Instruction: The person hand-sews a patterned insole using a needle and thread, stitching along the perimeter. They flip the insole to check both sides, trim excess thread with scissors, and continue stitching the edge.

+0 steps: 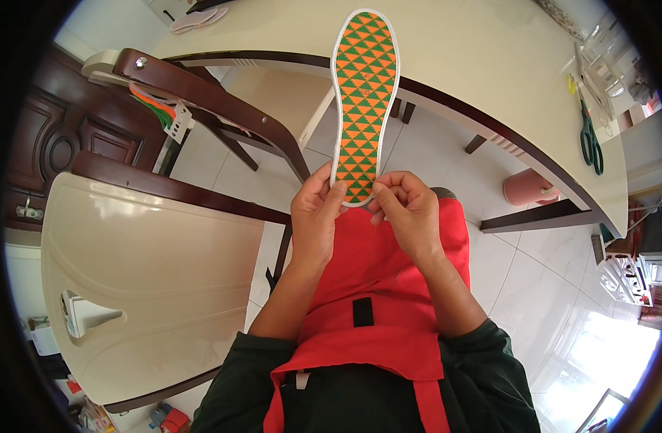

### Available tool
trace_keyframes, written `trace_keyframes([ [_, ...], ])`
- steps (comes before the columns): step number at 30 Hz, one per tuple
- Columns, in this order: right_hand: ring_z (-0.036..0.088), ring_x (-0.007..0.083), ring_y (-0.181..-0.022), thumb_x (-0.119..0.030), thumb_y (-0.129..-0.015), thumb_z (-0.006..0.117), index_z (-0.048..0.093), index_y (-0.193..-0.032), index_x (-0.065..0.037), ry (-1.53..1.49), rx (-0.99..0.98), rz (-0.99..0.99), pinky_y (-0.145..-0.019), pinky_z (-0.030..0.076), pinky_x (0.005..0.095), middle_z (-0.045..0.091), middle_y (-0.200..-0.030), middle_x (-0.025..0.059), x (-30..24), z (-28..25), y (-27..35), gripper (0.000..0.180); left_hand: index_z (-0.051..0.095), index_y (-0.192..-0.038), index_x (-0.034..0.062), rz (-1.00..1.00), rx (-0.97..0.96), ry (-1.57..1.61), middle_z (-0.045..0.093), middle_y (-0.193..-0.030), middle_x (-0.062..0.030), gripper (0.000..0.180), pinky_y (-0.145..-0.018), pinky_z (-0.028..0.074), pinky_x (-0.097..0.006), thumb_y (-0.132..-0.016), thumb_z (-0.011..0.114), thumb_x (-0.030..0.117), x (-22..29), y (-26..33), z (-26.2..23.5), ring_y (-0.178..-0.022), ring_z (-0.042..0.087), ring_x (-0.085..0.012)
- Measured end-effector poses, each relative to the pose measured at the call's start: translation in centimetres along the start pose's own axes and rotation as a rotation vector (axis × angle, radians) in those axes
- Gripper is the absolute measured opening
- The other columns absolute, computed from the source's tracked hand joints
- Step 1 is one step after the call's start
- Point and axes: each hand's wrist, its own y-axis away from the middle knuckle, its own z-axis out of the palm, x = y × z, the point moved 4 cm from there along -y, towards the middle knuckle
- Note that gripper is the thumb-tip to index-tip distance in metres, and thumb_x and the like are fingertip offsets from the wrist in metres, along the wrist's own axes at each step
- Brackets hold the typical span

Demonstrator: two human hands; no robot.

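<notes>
We see first the big cream table (490, 65) with its dark rim, curving across the top of the view. Nearly as large is the cream chair seat (151, 281) at the lower left, edged in dark wood; a second chair (223, 108) stands beyond it, its wooden backrest angled toward the table. The floor is pale tile (533, 289), glaring at the lower right.

Below the hands hangs a red apron (389, 303) over dark green sleeves, filling the lower middle.

Next comes the insole (363, 94), a long shoe-shaped piece patterned in orange and green triangles with a white edge. It stands lengthwise before us, its toe reaching up over the table's edge and its heel down between the hands (held in the air, not resting on anything).

Our left hand (315, 220) grips the heel's left edge, thumb on the patterned face and fingers closed behind. Our right hand (410, 213) is closed at the heel's lower right edge, fingertips pinched together against the white rim; whether something thin sits in that pinch we cannot tell.

Smaller things lie well apart: a pink stool (527, 187) under the table, green-handled scissors (589, 141) on the table's right side, and a pair of pale insoles (197, 18) at its far left end.
</notes>
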Motion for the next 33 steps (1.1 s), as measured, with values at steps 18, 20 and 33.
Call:
trace_keyframes([
  [18,0.058,0.0081,-0.055,-0.008,-0.089,0.057,0.058,-0.092,0.003,0.029,-0.009,0.015,-0.049,0.047,0.0209,0.063,-0.069,0.0054,-0.23,-0.04,0.10,0.011,0.049,-0.126,-0.0031,-0.006,0.007,-0.015,0.064,-0.100,-0.0053,0.035,-0.063,0.044,-0.018,-0.092,0.052,0.006,-0.05,0.09,-0.04,-0.083,0.059,-0.0055],
  [20,0.058,0.0080,-0.055,-0.008,-0.089,0.057,0.058,-0.092,0.003,0.024,-0.011,0.010,-0.049,0.047,0.0209,0.063,-0.068,0.0053,-0.21,-0.03,0.11,0.011,0.049,-0.127,-0.0031,0.002,0.004,-0.019,0.064,-0.100,-0.0055,0.036,-0.063,0.045,-0.018,-0.092,0.052,0.006,-0.03,0.13,-0.01,-0.083,0.059,-0.0056],
  [33,0.058,0.0083,-0.053,-0.007,-0.089,0.057,0.058,-0.091,0.003,0.030,-0.014,0.016,-0.049,0.045,0.0208,0.063,-0.067,0.0051,-0.24,-0.07,0.08,0.010,0.047,-0.127,-0.0043,-0.015,-0.020,-0.019,0.063,-0.105,-0.0093,0.036,-0.077,0.054,-0.026,-0.093,0.051,0.006,-0.29,0.04,-0.24,-0.093,0.063,-0.0133],
])
